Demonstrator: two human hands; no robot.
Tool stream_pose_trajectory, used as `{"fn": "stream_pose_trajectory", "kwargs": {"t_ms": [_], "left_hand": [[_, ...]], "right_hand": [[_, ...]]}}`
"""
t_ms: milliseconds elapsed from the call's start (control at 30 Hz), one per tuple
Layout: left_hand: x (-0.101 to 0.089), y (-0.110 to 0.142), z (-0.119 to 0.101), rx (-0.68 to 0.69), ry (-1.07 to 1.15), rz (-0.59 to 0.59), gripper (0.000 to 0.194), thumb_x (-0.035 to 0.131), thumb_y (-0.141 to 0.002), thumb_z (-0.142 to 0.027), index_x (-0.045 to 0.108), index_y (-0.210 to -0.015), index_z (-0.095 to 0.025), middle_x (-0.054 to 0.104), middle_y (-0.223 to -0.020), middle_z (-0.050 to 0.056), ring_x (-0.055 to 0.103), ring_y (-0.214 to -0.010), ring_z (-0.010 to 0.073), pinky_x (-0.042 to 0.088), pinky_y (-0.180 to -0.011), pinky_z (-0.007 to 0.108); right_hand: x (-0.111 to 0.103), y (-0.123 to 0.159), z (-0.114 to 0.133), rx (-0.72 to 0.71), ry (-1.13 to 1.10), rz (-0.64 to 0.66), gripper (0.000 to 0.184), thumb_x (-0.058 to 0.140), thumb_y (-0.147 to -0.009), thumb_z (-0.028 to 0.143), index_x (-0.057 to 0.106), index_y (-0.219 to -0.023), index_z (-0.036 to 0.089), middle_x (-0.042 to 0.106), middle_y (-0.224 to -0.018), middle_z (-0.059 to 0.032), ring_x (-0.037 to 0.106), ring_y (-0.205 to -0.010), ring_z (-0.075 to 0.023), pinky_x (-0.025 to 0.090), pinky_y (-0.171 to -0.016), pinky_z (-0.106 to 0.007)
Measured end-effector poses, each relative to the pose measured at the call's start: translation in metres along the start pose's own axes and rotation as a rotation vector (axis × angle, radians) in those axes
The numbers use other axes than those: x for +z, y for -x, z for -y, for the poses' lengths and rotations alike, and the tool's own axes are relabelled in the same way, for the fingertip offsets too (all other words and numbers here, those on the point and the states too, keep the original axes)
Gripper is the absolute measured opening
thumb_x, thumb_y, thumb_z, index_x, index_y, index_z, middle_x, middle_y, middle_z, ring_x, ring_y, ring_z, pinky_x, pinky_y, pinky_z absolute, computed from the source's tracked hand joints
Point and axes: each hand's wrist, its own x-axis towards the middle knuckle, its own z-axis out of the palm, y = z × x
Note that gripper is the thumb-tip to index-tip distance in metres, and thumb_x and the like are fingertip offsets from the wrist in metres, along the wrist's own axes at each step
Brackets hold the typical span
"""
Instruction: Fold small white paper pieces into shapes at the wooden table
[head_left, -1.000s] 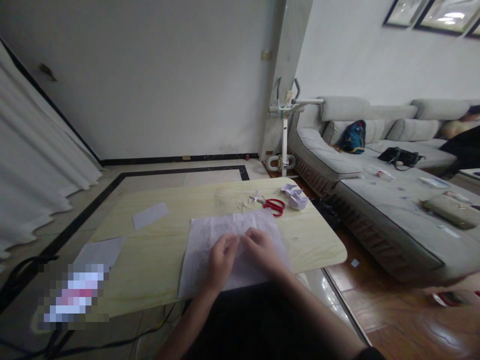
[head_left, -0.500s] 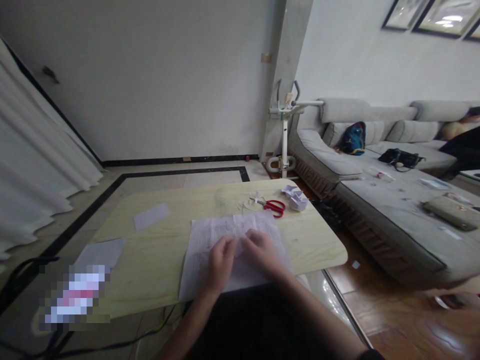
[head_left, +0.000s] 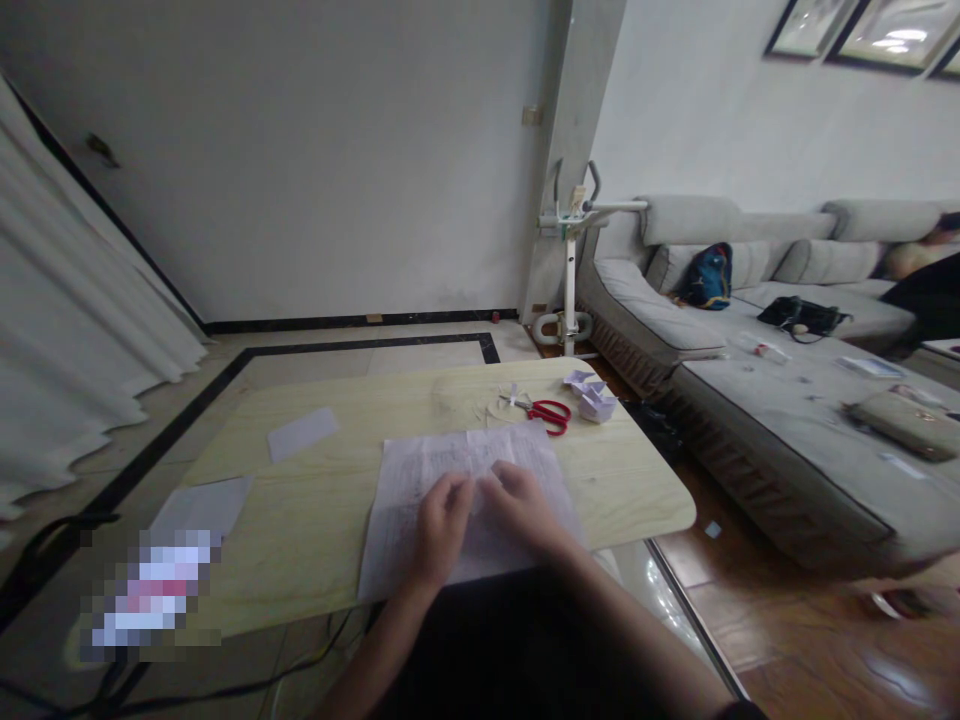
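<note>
Over a large creased sheet of printed paper [head_left: 409,470], my left hand [head_left: 444,518] is closed, thumb and fingers pinched together. Close beside it, my right hand [head_left: 520,508] is closed the same way, its fingertips curled toward the left ones. Something pale and small seems to lie between the fingertips, but blur hides its kind. Beyond the sheet are red-handled scissors [head_left: 551,412], with thin scraps [head_left: 484,410] around the blades. To the right of the scissors stand folded white paper shapes [head_left: 598,403].
The light wooden table [head_left: 315,540] also bears a small white paper [head_left: 302,434] and another sheet [head_left: 202,505] at left, near a blurred-out patch. A grey sofa [head_left: 780,440] stands right, where a person sits far back. A cable [head_left: 247,690] runs below the table.
Almost nothing differs. My fingertips shift very slightly while both hands stay over the printed sheet.
</note>
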Motion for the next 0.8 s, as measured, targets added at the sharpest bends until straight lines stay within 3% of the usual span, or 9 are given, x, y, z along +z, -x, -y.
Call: {"fn": "stream_pose_trajectory", "kwargs": {"t_ms": [267, 433, 800], "left_hand": [[-0.0010, -0.0005, -0.0036, -0.018, -0.015, -0.027, 0.019, 0.054, -0.088, -0.034, 0.060, -0.075, -0.021, 0.061, -0.067, -0.002, 0.059, -0.065, 0.0171, 0.047, -0.061, 0.024], [-0.0014, -0.0010, -0.0053, -0.029, -0.013, -0.022, 0.022, 0.054, -0.087, -0.035, 0.058, -0.071, -0.021, 0.058, -0.062, -0.003, 0.057, -0.061, 0.0162, 0.045, -0.058, 0.023], [-0.0005, -0.0012, -0.0022, -0.067, -0.008, -0.035, 0.025, 0.054, -0.087, -0.038, 0.058, -0.070, -0.021, 0.060, -0.062, -0.002, 0.059, -0.060, 0.0169, 0.046, -0.056, 0.024]], "right_hand": [[0.0000, 0.0022, -0.0023, 0.020, -0.035, 0.072, 0.030, 0.051, -0.088, 0.042, 0.045, -0.067, 0.022, 0.043, -0.059, 0.0043, 0.044, -0.057, -0.0135, 0.034, -0.049, -0.024], [0.0019, 0.0012, -0.0033, -0.020, 0.012, 0.028, 0.030, 0.052, -0.089, 0.043, 0.046, -0.067, 0.022, 0.046, -0.061, 0.0029, 0.046, -0.060, -0.0146, 0.037, -0.053, -0.025], [0.0015, 0.0011, -0.0016, 0.041, -0.073, 0.067, 0.024, 0.050, -0.086, 0.035, 0.047, -0.067, 0.022, 0.046, -0.060, 0.0026, 0.047, -0.060, -0.0146, 0.036, -0.050, -0.023]]}}
